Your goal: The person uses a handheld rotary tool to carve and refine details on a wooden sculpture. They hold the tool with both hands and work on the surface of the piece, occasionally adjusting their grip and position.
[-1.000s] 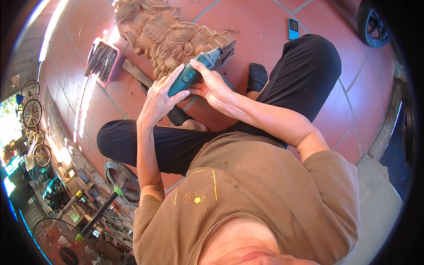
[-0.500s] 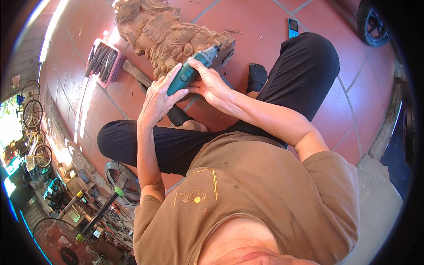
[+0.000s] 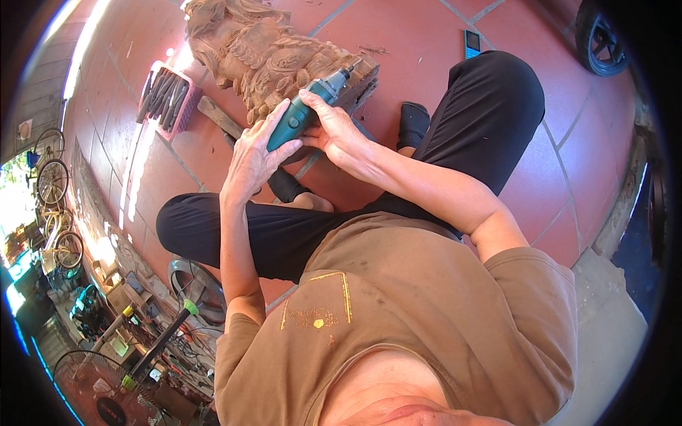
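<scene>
Not much changed from half a second back. The left hand (image 3: 252, 157) still wraps the rear of the green rotary tool (image 3: 307, 113), the right hand (image 3: 337, 131) still pinches it nearer the tip, and the bit stays against the wood carving (image 3: 263, 53). Left of the carving, the pink tray (image 3: 165, 99) of chisels hasn't moved.

wood carving (image 3: 263, 53) blocks ahead; chisel tray (image 3: 165, 96) left; open floor (image 3: 426, 50) right

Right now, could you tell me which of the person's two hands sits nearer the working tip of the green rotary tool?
The right hand, gripping the green rotary tool beside its tip; the left hand holds the rear end.
</scene>
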The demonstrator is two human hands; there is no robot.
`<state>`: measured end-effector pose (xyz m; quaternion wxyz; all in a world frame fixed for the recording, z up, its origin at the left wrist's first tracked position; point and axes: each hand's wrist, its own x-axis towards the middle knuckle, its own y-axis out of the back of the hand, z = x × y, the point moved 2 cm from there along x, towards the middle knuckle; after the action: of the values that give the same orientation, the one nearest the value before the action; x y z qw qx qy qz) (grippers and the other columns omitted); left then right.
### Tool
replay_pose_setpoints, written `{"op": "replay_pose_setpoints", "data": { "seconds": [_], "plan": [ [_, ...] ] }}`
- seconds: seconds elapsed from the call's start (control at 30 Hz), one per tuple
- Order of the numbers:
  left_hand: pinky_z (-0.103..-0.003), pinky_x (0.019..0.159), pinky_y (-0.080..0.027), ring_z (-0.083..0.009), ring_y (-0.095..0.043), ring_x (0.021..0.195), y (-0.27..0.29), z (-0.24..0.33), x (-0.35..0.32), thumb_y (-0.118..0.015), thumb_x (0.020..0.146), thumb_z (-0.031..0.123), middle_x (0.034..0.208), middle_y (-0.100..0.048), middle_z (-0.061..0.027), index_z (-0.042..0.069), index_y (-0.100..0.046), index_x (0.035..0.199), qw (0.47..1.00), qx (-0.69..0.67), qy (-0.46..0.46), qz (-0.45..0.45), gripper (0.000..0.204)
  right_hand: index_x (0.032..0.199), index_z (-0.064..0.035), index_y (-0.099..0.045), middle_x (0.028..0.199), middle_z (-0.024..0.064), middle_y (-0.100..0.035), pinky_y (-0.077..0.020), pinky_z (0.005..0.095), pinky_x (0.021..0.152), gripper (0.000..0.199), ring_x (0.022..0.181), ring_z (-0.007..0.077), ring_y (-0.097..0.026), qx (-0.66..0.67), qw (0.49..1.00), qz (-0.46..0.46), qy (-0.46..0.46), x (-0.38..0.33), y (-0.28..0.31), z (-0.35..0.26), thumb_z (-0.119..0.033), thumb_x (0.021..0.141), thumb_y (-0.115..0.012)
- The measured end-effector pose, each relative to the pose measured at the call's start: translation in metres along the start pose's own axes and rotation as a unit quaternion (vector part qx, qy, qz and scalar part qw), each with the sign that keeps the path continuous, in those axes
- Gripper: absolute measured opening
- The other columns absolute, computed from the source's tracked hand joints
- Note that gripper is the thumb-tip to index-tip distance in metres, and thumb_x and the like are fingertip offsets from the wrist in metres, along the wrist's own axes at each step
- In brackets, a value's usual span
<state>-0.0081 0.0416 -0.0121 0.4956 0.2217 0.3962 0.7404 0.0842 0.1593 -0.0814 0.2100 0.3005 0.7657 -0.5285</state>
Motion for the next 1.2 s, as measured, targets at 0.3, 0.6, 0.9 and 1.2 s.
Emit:
{"op": "replay_pose_setpoints", "data": {
  "seconds": [0.3,0.6,0.9,1.2],
  "plan": [
    [-0.044,0.085,-0.050,-0.0381,-0.063,0.098,0.0007,0.0006,0.0005,-0.073,0.083,0.033,0.111,-0.065,-0.0202,0.016,-0.045,0.144,1.000,-0.002,-0.004,0.012,0.069,0.106,-0.0036,-0.057,0.097,0.0105,-0.064,-0.0541,0.0437,0.081,0.046,0.087,0.0244,-0.066,-0.021,1.000,0.003,0.021,0.0012,-0.0050,-0.0005,-0.042,0.084,-0.071],
    [-0.044,0.085,-0.050,-0.0381,-0.064,0.099,0.0017,0.0024,0.0012,-0.073,0.083,0.032,0.110,-0.065,-0.0204,0.016,-0.045,0.143,1.000,-0.001,0.010,0.011,0.068,0.104,-0.0071,-0.062,0.097,0.0069,-0.066,-0.0507,0.0455,0.085,0.038,0.090,0.0252,-0.064,-0.007,1.000,0.010,0.004,0.0070,-0.0044,0.0009,-0.039,0.085,-0.072],
    [-0.044,0.085,-0.050,-0.0384,-0.064,0.099,0.0017,0.0011,0.0019,-0.073,0.083,0.032,0.110,-0.065,-0.0211,0.015,-0.046,0.142,1.000,-0.003,-0.001,0.018,0.067,0.103,-0.0084,-0.061,0.096,0.0061,-0.065,-0.0506,0.0467,0.083,0.037,0.088,0.0249,-0.064,-0.004,1.000,0.009,0.000,0.0092,-0.0046,0.0005,-0.039,0.085,-0.072],
    [-0.043,0.081,-0.051,-0.0380,-0.065,0.094,0.0020,0.0020,0.0028,-0.073,0.083,0.031,0.107,-0.066,-0.0209,0.014,-0.046,0.142,1.000,-0.001,-0.006,0.023,0.067,0.105,-0.0074,-0.059,0.098,0.0062,-0.064,-0.0510,0.0463,0.082,0.041,0.090,0.0249,-0.063,-0.007,1.000,-0.004,0.004,0.0090,-0.0056,-0.0017,-0.040,0.084,-0.073]
  ]
}}
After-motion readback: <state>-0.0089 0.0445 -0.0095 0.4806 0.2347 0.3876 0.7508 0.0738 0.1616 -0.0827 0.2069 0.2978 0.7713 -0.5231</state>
